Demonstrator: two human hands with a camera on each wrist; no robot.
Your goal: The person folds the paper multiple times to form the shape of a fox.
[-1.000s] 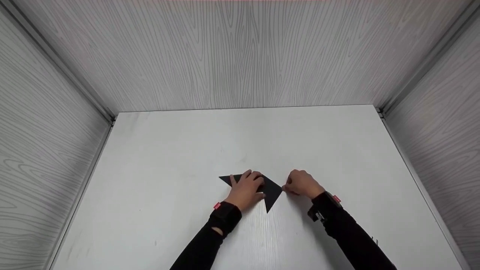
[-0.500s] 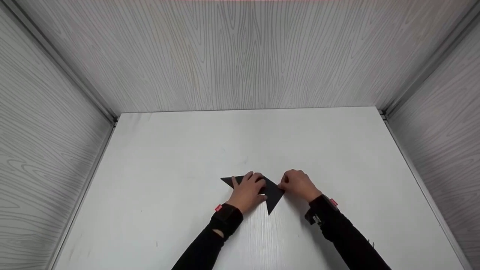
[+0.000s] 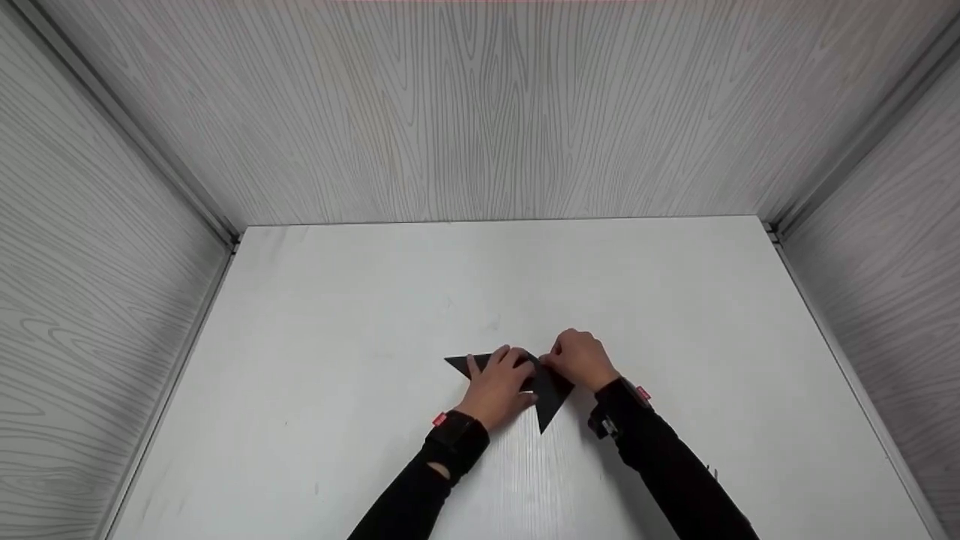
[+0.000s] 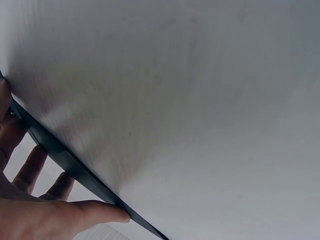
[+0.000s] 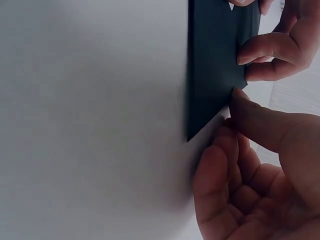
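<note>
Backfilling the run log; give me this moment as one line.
left hand: rests on dark paper | right hand: pinches paper's edge | dark paper: pointed corners, on white table

Paper [image 3: 551, 391] on the counter [image 3: 337, 322], front half — left hand [image 3: 496, 386] upon its left and middle, right hand [image 3: 581, 360] at its far right edge. Back panel [image 3: 480, 112] behind the counter; left panel [image 3: 90, 300] and right panel [image 3: 892, 262] at its sides.

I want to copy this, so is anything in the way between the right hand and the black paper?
Nothing visible. The right hand touches the edge of the black paper; the left hand rests on it farther left, not between them.
</note>
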